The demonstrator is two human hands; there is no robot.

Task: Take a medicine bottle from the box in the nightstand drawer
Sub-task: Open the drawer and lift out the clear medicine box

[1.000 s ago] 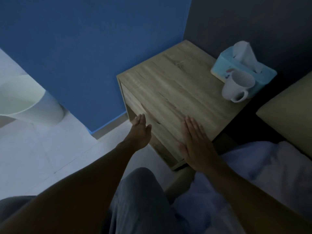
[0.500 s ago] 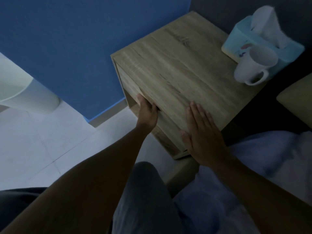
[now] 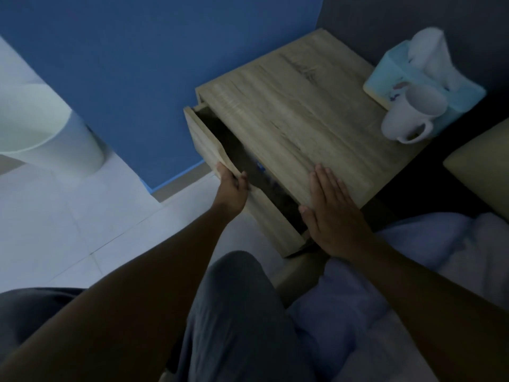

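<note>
— Where's the bottle?
— Can't see it; the drawer (image 3: 217, 150) is partly out, dark inside.
— The hands?
— Left hand (image 3: 232, 188) has its grip closed on the drawer front; right hand (image 3: 330, 213) lies flat, open, on the nightstand (image 3: 303, 111); mug (image 3: 410, 114) touches the tissue box (image 3: 429, 81).

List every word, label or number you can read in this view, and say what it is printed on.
None can be read.
Tissue box: a small coloured print on its side, too blurred to tell whether it holds words.
Open drawer: a blue patch shows in the dark gap, unreadable.
Mug: plain white, no text seen.
</note>
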